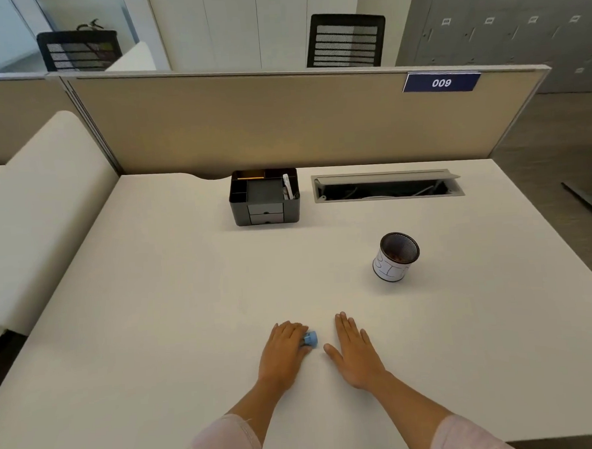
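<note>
Head view, items as we count them:

- Left hand [284, 352]: knuckles up on the table [154, 300], fingers curled around the blue piece [310, 338]. We grip it. Only its end shows, poking out on the thumb side.
- Right hand [354, 353]: flat on the table, palm down, fingers straight, thumb spread. It holds nothing. It is near the left hand without touching it, and the blue piece sits between the two.
- Cup [396, 256]: black mesh with a white paper wrap whose marks we cannot read. It stands ahead of the right hand, slightly to its right, well apart.
- Organizer [265, 196]: black and compartmented, with two small drawers in front and a white item in its right slot. It is far ahead of the left hand.
- Hatch [387, 185]: a cable opening with its lid raised, beyond the cup and just beside the organizer.
- Partition [248, 123]: beige, behind the table. Plate [441, 82]: blue, reads 009, far ahead to the right.
- Chairs [345, 39]: two, black mesh, past the partition.
</note>
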A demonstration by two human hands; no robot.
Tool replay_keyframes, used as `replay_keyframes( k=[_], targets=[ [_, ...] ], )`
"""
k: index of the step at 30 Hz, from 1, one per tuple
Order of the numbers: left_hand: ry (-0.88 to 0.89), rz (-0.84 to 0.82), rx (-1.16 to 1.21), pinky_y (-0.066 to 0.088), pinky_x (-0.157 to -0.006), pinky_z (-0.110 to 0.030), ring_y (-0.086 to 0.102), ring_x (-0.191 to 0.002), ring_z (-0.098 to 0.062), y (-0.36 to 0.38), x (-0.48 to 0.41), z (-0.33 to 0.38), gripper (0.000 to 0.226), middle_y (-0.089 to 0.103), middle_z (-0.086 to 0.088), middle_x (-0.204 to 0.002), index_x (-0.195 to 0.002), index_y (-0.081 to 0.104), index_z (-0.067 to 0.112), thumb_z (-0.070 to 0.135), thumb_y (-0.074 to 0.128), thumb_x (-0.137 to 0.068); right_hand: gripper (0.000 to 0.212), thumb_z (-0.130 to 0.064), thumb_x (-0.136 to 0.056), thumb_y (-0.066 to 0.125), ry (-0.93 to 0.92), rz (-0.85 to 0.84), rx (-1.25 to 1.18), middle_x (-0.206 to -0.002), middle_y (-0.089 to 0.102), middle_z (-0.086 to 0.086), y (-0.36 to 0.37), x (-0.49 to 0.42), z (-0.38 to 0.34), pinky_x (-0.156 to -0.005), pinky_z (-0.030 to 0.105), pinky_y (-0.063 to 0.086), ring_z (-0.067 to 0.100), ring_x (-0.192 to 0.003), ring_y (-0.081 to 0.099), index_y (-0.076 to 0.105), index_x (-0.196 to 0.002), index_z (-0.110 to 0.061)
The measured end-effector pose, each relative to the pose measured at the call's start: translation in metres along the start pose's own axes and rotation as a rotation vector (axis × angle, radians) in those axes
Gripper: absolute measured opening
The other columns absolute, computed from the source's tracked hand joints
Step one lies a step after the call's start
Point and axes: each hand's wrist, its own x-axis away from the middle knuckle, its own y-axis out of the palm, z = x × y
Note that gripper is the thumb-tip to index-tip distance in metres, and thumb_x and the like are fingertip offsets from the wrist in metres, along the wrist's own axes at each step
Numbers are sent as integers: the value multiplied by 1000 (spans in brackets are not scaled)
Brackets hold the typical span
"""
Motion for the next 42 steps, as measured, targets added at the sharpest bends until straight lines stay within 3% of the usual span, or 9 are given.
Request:
replay_keyframes(
  k=[5, 9, 13, 18, 24, 26, 32, 38, 42],
  targets=[
    [-37, 136, 83, 38, -88, -17, 52, -110, -15, -9, -6, 1, 31, 66, 6, -115, -123, 62, 21, 27, 59, -93, 64, -54, -99, 24, 25, 34, -149, -161, 20, 2, -15, -8, -17, -121, 39, 15, 18, -148, 19, 17, -152, -20],
    [7, 197, 191, 49, -81, -21, 57, -103, -9, -22, -13, 12, 28, 66, 9, -111, -121, 62, 25, 29, 60, -94, 50, -65, -93, 24, 8, 136, -238, -104, 68, -9, -41, -11, -37, -74, 27, 44, 14, -93, 62, 57, -110, -31],
    [93, 234, 266, 52, -78, -25, 57, -96, -6, -37, -20, 25, 21, 64, 9, -105, -117, 61, 25, 23, 52, -98, 49, -61, -94, 28, -48, 341, -200, -62, 55, -4, -60, -14, -53, -50, 23, 32, 12, -56, 49, 47, -72, -21],
    [94, 205, 512, 47, -77, -22, 56, -89, -7, -52, -23, 42, 23, 59, 13, -92, -104, 56, 31, 32, 33, -102, 53, -50, -91, 36, -70, 541, -291, -51, 57, 6, -75, -23, -66, -47, 28, 33, 16, -46, 42, 53, -61, -10],
    [-76, 324, 643, 50, -62, -42, 58, -61, -21, -62, -32, 63, 60, 63, -6, -64, -76, 59, 14, 49, 15, -98, 54, -46, -80, 33, -129, 615, -349, -46, 62, 4, -89, -31, -74, -45, 32, 39, 21, -45, 53, 62, -50, -11],
    [-171, 329, 761, 52, -58, -34, 59, -55, -17, -66, -38, 67, 68, 61, -4, -54, -59, 58, 19, 49, 13, -99, 53, -45, -80, 34, -179, 611, -342, -47, 65, 2, -90, -34, -75, -48, 32, 43, 20, -47, 57, 64, -51, -12],
    [-169, 56, 871, 31, -50, -26, 32, -42, -8, -76, -44, 61, 66, 36, 10, -40, -45, 33, 28, 56, 11, -100, 43, -33, -77, 43, -349, 618, -282, -37, 56, 1, -94, -35, -70, -40, 27, 34, 21, -41, 49, 55, -42, -11],
    [-335, 44, 876, 26, -47, -22, 31, -40, -7, -85, -47, 47, 69, 40, 9, -44, -44, 36, 27, 61, 11, -97, 58, -39, -92, 38, -70, 715, -535, -38, 51, -22, -99, -40, -64, -42, 26, 21, 6, -43, 52, 35, -38, -22],
    [-388, 130, 915, 29, -54, -24, 34, -51, -12, -82, -40, 34, 65, 41, 3, -54, -61, 37, 14, 61, 9, -97, 55, -55, -93, 36, 35, 528, -491, -48, 56, -30, -86, -37, -58, -46, 29, 29, 11, -53, 56, 36, -47, -24]
  ],
)
